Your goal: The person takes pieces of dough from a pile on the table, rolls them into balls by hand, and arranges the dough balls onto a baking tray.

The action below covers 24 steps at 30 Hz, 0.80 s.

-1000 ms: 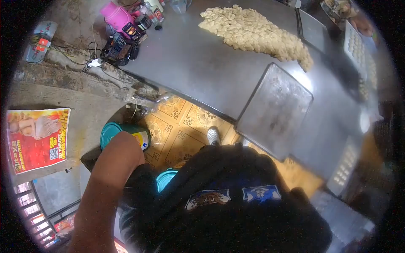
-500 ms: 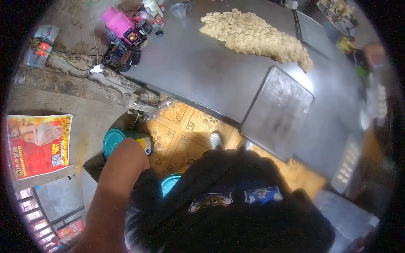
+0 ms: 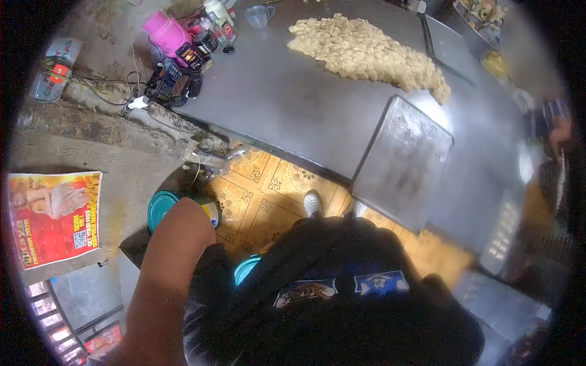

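Neither of my hands shows; only my bent bare left arm is in view, its elbow over the floor near a teal-lidded bucket point(image 3: 161, 207). A long heap of pale, dough-like pieces point(image 3: 372, 52) lies on the grey metal table point(image 3: 274, 91). Closer to me, an empty, worn metal tray point(image 3: 403, 165) rests at a slant, its near end reaching past the table edge. A second teal lid point(image 3: 246, 268) shows partly beside my dark shirt.
A pink container point(image 3: 166, 32), bottles and black devices crowd the table's far left, near a clear cup point(image 3: 260, 16). Wires run along the wall by a red and yellow poster point(image 3: 55, 219). At the right edge, another person's arm point(image 3: 560, 131) is blurred.
The long tray with rows of pale pieces at the upper right has moved down and out of clear sight. Another person's arm now shows there. The view has shifted slightly.
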Each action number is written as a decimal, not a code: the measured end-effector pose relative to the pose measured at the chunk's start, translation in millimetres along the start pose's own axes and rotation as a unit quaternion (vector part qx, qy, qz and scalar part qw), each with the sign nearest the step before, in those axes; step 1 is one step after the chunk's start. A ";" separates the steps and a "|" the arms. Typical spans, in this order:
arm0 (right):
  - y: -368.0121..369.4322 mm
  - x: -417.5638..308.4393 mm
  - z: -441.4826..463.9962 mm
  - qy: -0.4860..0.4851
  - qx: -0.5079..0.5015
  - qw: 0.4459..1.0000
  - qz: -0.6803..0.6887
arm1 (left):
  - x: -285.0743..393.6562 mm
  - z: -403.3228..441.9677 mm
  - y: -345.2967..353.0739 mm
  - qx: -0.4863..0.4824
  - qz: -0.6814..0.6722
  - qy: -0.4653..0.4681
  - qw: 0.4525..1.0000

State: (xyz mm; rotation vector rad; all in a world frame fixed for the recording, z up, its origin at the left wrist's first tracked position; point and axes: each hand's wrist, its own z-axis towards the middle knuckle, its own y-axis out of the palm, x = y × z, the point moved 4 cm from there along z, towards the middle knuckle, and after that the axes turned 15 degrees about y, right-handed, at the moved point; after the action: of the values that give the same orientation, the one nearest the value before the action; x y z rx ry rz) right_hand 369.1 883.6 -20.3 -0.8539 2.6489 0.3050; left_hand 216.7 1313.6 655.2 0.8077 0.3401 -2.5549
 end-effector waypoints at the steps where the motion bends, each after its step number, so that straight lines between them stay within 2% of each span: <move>1: 3.5 1.8 -0.7 0.001 -0.004 1.000 -0.001 | -1.0 -6.5 5.5 0.001 -0.001 0.001 1.000; 3: 10.4 6.5 -2.5 0.003 -0.012 1.000 -0.003 | -9.1 -22.9 6.2 0.196 -0.145 -0.029 0.969; 4: 13.5 9.5 -4.1 0.004 -0.016 1.000 -0.004 | -13.9 -25.3 4.4 0.196 -0.147 -0.029 0.969; 6: 17.9 16.1 -7.5 0.007 -0.023 1.000 -0.007 | -5.9 -26.3 -4.4 0.185 0.093 0.130 0.970; 7: 19.6 20.8 -9.5 0.010 -0.026 1.000 -0.009 | -6.5 -26.8 -4.1 0.187 0.093 0.129 0.969; 18: 43.3 57.6 -31.7 0.034 -0.068 0.997 -0.029 | -26.3 -32.0 9.7 0.106 -0.118 -0.055 0.986; 19: 44.4 56.7 -32.6 0.033 -0.069 0.997 -0.029 | -0.1 -28.3 -24.8 0.109 -0.121 -0.052 0.985; 21: 44.0 59.4 -42.3 0.030 -0.066 0.997 -0.022 | 9.0 -55.7 -36.1 0.132 -0.058 -0.142 0.979; 23: 41.0 65.0 -55.2 0.028 -0.058 0.998 -0.011 | -9.4 -102.1 -0.5 0.155 -0.002 -0.234 0.960; 24: 38.6 69.5 -61.2 0.026 -0.054 0.998 -0.005 | -65.3 -158.5 55.7 0.166 0.024 -0.279 0.945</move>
State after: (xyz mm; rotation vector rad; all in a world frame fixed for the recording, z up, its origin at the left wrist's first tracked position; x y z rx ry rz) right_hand 277.7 859.4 13.2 -0.9206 2.6968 0.4336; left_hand 368.0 1342.7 561.7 0.1588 -0.2910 -2.6879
